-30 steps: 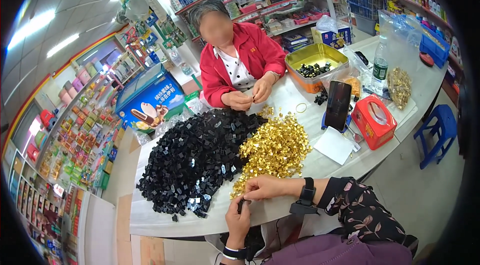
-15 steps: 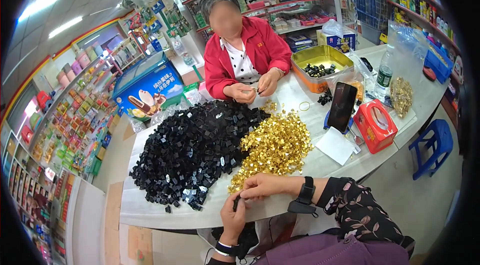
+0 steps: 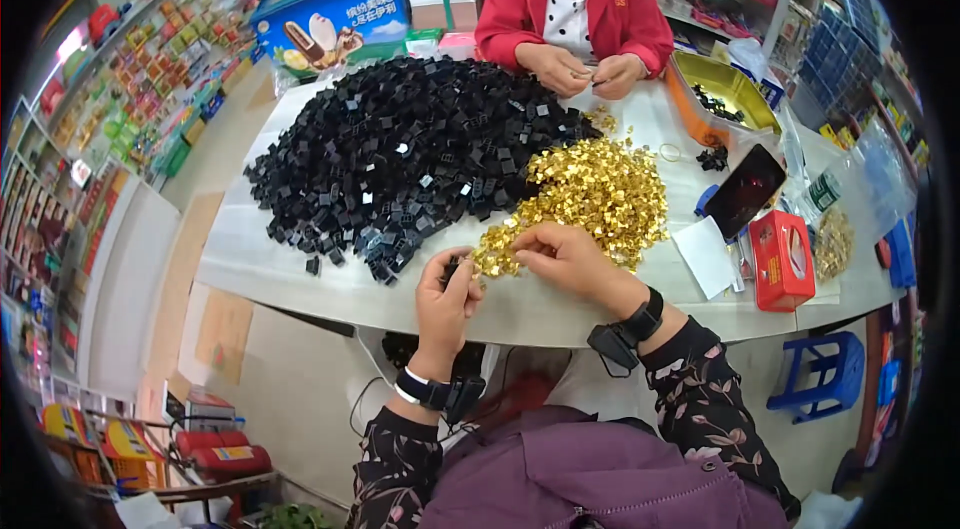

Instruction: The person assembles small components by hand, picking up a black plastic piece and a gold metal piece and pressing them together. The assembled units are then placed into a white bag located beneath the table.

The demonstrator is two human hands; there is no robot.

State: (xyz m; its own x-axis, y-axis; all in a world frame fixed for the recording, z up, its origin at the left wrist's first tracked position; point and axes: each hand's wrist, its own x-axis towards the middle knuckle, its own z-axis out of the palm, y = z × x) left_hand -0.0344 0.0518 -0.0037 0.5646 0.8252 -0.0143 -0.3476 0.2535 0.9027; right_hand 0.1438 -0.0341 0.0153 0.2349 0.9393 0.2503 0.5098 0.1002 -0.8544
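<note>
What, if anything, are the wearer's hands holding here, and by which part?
The left hand pinches a small black piece between its fingertips; which part cannot be told. The right hand rests on the gold pile, any hold hidden.

— Lying on the white desk?
— Heaped black clips to the left, touching a gold clips pile beside them.
— Further right?
— Yellow tray, dark phone, red box, white paper, small bag of gold bits.
</note>
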